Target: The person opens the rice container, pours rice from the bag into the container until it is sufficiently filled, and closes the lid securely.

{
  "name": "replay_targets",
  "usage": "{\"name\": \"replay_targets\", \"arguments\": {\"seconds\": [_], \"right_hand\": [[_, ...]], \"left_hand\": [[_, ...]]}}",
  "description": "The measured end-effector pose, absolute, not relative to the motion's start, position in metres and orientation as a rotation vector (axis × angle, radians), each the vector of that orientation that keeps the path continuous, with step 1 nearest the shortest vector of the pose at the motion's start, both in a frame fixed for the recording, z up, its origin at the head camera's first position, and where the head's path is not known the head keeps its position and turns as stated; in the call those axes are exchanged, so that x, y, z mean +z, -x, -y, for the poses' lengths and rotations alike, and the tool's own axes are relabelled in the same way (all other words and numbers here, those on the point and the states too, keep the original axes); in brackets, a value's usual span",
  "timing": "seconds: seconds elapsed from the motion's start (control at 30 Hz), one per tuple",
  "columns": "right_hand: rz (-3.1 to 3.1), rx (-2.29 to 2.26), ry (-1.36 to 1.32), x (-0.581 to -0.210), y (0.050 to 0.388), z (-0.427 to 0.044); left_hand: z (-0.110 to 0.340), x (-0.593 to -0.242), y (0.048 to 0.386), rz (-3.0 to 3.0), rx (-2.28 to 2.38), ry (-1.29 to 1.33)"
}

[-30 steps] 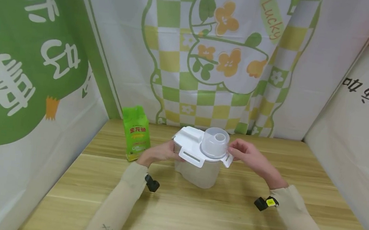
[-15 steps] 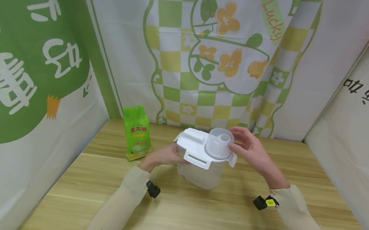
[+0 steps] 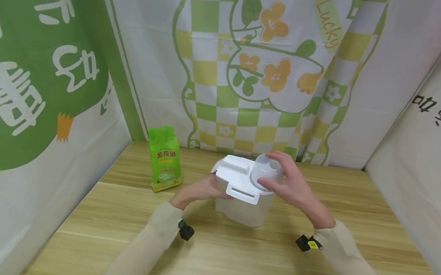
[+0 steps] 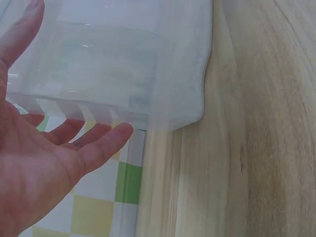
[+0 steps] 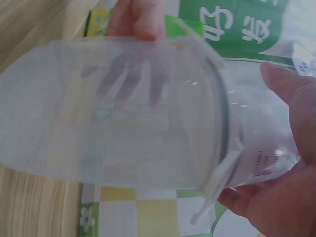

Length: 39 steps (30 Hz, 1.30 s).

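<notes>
A clear container (image 3: 240,210) with a white lid (image 3: 237,174) stands on the table, a translucent round cup (image 3: 262,170) upside down on the lid's right end. My left hand (image 3: 203,188) grips the container's left side below the lid. In the left wrist view, its thumb and fingers (image 4: 106,143) lie around the clear wall. My right hand (image 3: 293,184) holds the cup between thumb and fingers; the right wrist view shows the cup (image 5: 259,128), with printed marks, inside that hand (image 5: 291,197). A white side flap (image 3: 243,194) sticks outward at the front.
A green bag (image 3: 165,163) stands on the wooden table (image 3: 232,262) to the left of the container. Behind the table hangs a checked curtain (image 3: 227,111), with printed cloth walls at left and right.
My right hand has moved left from the lid's right edge and closed around the cup. The container and my left hand have shifted slightly right in view.
</notes>
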State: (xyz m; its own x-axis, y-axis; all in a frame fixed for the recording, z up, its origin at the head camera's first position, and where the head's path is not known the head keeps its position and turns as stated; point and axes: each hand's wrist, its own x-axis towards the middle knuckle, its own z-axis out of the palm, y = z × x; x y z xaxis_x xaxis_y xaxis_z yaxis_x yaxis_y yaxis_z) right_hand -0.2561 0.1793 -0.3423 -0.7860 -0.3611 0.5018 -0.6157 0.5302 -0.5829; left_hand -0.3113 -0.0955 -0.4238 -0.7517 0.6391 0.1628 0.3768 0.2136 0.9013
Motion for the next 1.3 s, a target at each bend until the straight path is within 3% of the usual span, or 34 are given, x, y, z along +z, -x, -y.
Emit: {"name": "replay_targets", "arguments": {"seconds": [0.57, 0.83, 1.3], "right_hand": [[2.089, 0.958, -0.825, -0.368, 0.263, -0.172], [1.969, 0.972, -0.828, -0.360, 0.267, -0.166], [1.805, 1.075, -0.744, -0.332, 0.256, -0.170]], "left_hand": [[0.090, -0.424, 0.314, -2.224, 1.514, -1.027], [0.090, -0.423, 0.316, -2.174, 1.521, -1.086], [0.097, -0.423, 0.309, -2.269, 1.449, -0.838]]}}
